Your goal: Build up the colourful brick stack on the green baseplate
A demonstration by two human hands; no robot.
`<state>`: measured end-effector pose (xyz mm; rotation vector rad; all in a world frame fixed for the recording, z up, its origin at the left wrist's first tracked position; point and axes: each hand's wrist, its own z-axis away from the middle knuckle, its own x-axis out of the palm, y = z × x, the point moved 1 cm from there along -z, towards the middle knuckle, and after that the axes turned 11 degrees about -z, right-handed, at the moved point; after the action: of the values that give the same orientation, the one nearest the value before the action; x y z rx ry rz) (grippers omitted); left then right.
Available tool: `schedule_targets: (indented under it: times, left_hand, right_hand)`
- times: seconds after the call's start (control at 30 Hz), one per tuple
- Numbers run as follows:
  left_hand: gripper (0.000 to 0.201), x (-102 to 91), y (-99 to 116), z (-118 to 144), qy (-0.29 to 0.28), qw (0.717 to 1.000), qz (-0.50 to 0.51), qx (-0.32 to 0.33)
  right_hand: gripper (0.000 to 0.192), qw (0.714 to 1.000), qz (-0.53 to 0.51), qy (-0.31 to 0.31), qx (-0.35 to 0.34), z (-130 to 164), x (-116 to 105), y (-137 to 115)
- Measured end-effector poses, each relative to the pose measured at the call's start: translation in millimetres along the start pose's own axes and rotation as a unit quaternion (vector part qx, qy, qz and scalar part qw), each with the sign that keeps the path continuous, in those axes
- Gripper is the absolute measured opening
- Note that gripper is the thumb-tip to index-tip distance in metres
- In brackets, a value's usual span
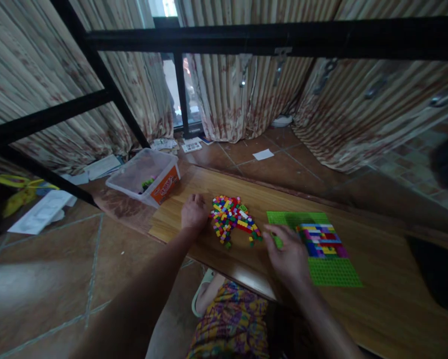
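Your right hand [289, 257]: palm down, pinching a green brick [278, 242]. Left hand [194, 212]: loosely curled, empty, at nine o'clock of the brick pile [233, 219].

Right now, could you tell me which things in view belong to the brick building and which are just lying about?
In use:
- left hand, resting at the edge of the loose brick pile
- right hand, holding a small green piece
- green baseplate with coloured brick rows
- wooden board beneath it all

Lying about:
- clear plastic bin
- papers on the floor
- yellow scissors
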<state>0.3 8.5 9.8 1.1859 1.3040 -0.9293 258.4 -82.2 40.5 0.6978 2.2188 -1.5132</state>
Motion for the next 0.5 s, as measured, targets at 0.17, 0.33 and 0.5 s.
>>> schedule_targets:
  times: [0.17,0.33,0.5]
  left_hand:
    - [0.029,1.5,0,-1,-0.014,1.0,0.003,0.0]
    - [0.028,3.6,-1,-1,-0.009,1.0,0.008,0.004]
    - [0.028,4.3,-2,-1,-0.003,1.0,0.015,0.007]
  right_hand:
    - [0.026,0.999,0.039,-0.03,-0.006,-27,37,3]
    - [0.026,0.995,0.05,-0.088,-0.025,-34,49,17]
    - [0.021,0.994,0.035,-0.094,-0.043,-18,52,25]
